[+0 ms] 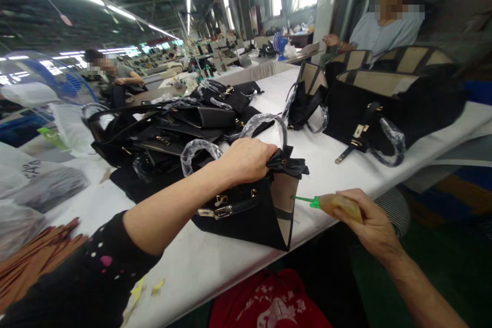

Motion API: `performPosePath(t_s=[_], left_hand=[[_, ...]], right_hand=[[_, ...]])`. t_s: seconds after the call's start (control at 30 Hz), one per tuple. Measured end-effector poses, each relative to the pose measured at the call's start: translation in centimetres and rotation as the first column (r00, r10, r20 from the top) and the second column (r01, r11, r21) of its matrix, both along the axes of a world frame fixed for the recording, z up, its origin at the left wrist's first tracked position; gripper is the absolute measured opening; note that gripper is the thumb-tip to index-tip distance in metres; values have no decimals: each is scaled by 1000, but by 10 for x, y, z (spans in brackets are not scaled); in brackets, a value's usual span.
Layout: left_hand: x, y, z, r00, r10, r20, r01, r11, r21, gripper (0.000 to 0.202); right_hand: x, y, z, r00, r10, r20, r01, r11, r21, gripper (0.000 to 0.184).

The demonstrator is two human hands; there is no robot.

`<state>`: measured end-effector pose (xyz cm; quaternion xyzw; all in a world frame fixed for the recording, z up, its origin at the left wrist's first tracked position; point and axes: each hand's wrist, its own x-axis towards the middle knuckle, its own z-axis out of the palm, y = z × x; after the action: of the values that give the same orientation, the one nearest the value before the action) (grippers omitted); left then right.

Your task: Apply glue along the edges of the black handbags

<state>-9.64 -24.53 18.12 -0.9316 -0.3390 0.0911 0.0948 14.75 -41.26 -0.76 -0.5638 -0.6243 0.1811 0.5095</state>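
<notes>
My left hand (251, 159) is closed on the top of a black handbag (242, 218) near the front edge of the table. The bag has gold buckles, plastic-wrapped handles and a beige panel (282, 200) showing at its right end. Gathered black material sticks out past my left fingers. In my right hand (371, 220) is a glue bottle (340, 206), yellowish and soft-looking, with a green cap and a thin green nozzle (305, 199). The nozzle points left, its tip at the beige panel; I cannot tell whether it touches.
Black handbags (172, 128) lie heaped behind my left arm. Larger black bags (388, 107) stand at the right. Brown strips (46, 251) and plastic bags (49, 179) lie at the left. A person (388, 25) is beyond the right-hand bags; another (119, 74) is at the back left.
</notes>
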Motion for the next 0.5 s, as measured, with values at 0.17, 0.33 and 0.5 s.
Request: performPosePath(t_s=[0.17, 0.33, 0.5], left_hand=[[9, 0, -4, 1000, -13, 17, 13, 1000, 10, 23], [8, -1, -5, 1000, 11, 23, -12, 999, 40, 21], [7, -5, -3, 999, 22, 23, -23, 999, 45, 23]], right_hand=[[10, 4, -5, 1000, 24, 1, -24, 999, -34, 23], [13, 2, -9, 998, 42, -36, -44, 998, -42, 24], [6, 4, -7, 994, 100, -43, -103, 991, -80, 23]])
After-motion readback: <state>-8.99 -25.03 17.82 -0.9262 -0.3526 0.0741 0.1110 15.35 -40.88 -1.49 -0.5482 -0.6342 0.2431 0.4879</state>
